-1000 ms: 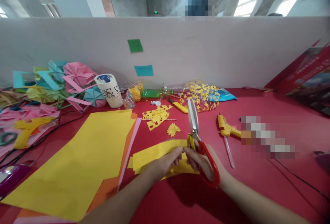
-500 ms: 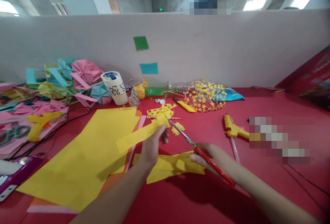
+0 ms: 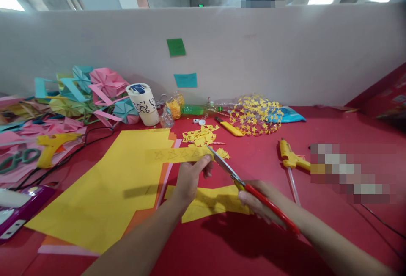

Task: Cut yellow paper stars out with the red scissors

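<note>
Between the thumb and fingers of my left hand [image 3: 194, 176] is the right end of a yellow paper strip [image 3: 177, 154], with a row of stars drawn on it. My right hand [image 3: 258, 197] grips red-handled scissors [image 3: 269, 204], their blades pointing up and left at the strip's right end. Just behind the blades lies a small pile of cut yellow stars [image 3: 223, 153]. Yellow paper scraps with star-shaped holes [image 3: 201, 135] are heaped beyond the strip. More yellow paper [image 3: 212, 204] rests on the table below my hands.
Large yellow sheets [image 3: 127, 183] cover the left side over orange and pink paper. Yellow glue guns stand left [image 3: 50, 147] and right [image 3: 290, 155]. Along the back are a white cup [image 3: 144, 106], a green bottle [image 3: 198, 109], a yellow cutter [image 3: 231, 128] and a star-covered ball [image 3: 255, 115].
The strip has turned from slanting to nearly level, and its drawn stars now show. My left hand has shifted slightly right; the scissors stay at the strip's end.
</note>
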`<state>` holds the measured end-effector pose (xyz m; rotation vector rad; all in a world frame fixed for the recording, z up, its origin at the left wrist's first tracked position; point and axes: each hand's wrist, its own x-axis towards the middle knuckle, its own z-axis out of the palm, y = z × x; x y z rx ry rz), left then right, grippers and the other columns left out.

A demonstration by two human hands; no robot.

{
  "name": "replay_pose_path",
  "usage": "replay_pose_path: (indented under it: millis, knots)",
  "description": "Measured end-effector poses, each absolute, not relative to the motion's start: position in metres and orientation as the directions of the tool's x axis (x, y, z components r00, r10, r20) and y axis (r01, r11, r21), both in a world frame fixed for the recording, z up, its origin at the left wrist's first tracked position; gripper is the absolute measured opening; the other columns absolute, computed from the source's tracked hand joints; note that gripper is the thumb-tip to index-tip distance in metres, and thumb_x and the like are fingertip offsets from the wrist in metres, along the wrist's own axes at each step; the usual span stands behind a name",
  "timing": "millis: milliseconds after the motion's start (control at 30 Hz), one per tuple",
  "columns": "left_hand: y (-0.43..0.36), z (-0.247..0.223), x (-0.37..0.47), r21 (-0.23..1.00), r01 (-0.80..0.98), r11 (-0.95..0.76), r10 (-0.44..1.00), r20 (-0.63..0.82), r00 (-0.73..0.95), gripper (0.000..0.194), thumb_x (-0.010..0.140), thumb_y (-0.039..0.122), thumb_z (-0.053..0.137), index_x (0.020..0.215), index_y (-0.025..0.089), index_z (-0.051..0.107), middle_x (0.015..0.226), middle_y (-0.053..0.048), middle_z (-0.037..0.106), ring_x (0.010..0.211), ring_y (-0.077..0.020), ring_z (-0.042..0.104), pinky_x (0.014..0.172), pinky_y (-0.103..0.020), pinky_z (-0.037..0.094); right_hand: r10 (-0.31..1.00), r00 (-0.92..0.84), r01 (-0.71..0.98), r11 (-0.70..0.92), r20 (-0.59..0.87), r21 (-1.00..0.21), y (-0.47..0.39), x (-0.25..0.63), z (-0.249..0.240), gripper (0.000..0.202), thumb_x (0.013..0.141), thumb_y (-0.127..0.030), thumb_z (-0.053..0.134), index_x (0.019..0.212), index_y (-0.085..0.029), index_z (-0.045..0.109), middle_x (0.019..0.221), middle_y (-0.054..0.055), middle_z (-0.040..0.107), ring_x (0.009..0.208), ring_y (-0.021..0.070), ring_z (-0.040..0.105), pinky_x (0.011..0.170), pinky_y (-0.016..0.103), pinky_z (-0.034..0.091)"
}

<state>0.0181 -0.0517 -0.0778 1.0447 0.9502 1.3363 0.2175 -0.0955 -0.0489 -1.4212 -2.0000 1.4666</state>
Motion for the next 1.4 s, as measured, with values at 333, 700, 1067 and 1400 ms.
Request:
replay_pose_path:
  millis: [333,700,1067,1400]
  knots:
    - [-0.0491,-0.0803,0.0171,0.958,-0.272,-0.087,0.995,0.097,0.021,0.024,0.078,0.024,0.059,0.056,0.015,0.059,0.051,0.001,0.054,0.047,-0.0096,0.048,0.046,-0.022,0.039,0.802,-0.43,0.567,-0.117,-0.414,-0.815,-0.0955,0.2137,-0.0456,0.049,0.085,-0.065,0.038,0.071,-0.018,0.044,0.052,-0.006,0.039,0.04,0.0068,0.038,0.039,0.017,0.03]
    - [-0.046,-0.0825,0.0124,0.961,-0.276,-0.028,0.998,0.043,0.046,0.019,0.076,0.027,0.062,0.062,0.014,0.063,0.053,0.001,0.057,0.046,-0.0085,0.049,0.045,-0.022,0.038,0.802,-0.464,0.553,-0.068,-0.376,-0.83,-0.0924,0.2171,-0.049,0.05,0.085,-0.065,0.039,0.067,-0.019,0.042,0.044,-0.008,0.037,0.037,0.0074,0.039,0.039,0.018,0.032]
    - [-0.0446,-0.0795,0.0101,0.958,-0.288,0.004,0.997,0.018,0.074,0.02,0.075,0.027,0.063,0.06,0.014,0.062,0.05,0.001,0.057,0.043,-0.0075,0.048,0.044,-0.021,0.038,0.811,-0.457,0.584,-0.037,-0.366,-0.811,-0.0894,0.217,-0.0489,0.052,0.084,-0.066,0.037,0.065,-0.019,0.041,0.044,-0.007,0.04,0.036,0.0066,0.038,0.038,0.017,0.031]
    - [-0.0441,-0.0792,0.0097,0.959,-0.282,0.02,0.997,0.0,0.072,0.018,0.074,0.026,0.063,0.061,0.014,0.063,0.049,0.002,0.057,0.042,-0.0071,0.048,0.043,-0.02,0.037,0.816,-0.466,0.589,-0.002,-0.342,-0.808,-0.0896,0.2175,-0.043,0.051,0.085,-0.065,0.037,0.065,-0.019,0.039,0.052,-0.005,0.037,0.045,0.0073,0.032,0.042,0.019,0.024]
